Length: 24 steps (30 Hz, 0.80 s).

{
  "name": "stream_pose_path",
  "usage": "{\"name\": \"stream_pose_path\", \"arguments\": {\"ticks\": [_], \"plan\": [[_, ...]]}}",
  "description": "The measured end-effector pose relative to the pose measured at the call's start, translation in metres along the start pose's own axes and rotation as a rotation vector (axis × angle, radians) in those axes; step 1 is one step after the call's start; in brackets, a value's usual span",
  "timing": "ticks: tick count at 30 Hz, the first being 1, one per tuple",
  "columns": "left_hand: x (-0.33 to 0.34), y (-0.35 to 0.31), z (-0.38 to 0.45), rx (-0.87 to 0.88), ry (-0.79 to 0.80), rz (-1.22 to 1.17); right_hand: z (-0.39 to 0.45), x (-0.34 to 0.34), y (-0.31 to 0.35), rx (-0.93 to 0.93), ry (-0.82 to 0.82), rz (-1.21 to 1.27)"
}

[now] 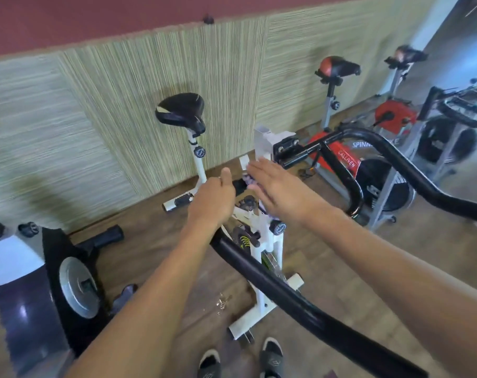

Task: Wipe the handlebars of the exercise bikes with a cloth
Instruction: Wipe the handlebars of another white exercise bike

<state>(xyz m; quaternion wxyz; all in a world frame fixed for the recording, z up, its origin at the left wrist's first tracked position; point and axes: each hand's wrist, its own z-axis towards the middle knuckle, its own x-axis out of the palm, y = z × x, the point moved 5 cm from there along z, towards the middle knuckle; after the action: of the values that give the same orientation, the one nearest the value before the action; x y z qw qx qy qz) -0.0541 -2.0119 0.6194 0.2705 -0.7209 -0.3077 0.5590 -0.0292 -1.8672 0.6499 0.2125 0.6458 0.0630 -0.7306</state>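
A white exercise bike [262,241] stands in front of me with black handlebars [281,293] that sweep from the centre toward the lower right. My left hand [213,199] is closed round the left handlebar grip, thumb up. My right hand [278,189] lies flat, fingers stretched out, over the middle of the handlebars beside the white stem. A pale purple cloth [248,180] peeks out from under its fingers and palm; most of the cloth is hidden by the hand.
The bike's black saddle [181,110] is near the striped wall. A red and black bike [341,156] and further bikes stand to the right beside a mirror. A black and grey machine [52,279] is at the left. My feet [240,358] are on the wooden floor.
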Motion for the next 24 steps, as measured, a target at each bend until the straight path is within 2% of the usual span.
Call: {"name": "stream_pose_path", "arguments": {"ticks": [4,6,9,12,18,24], "plan": [[-0.003,-0.002,-0.003,0.055,-0.105,0.189,0.035,0.015,0.0,0.027,0.072,-0.128],[-0.003,-0.001,-0.003,0.066,-0.111,0.22,0.031,0.013,-0.002,-0.007,0.031,-0.161],[-0.002,-0.002,0.0,0.07,-0.115,0.259,-0.019,0.008,-0.002,-0.043,-0.07,-0.368],[-0.001,-0.004,0.0,0.08,-0.131,0.292,-0.058,0.016,-0.003,-0.054,0.024,-0.586],[-0.002,-0.006,-0.001,0.112,-0.155,0.353,0.002,0.027,0.001,0.013,-0.06,-0.539],[0.001,-0.009,-0.004,0.212,-0.135,0.389,-0.087,0.001,-0.024,0.054,-0.131,-0.33]]}}
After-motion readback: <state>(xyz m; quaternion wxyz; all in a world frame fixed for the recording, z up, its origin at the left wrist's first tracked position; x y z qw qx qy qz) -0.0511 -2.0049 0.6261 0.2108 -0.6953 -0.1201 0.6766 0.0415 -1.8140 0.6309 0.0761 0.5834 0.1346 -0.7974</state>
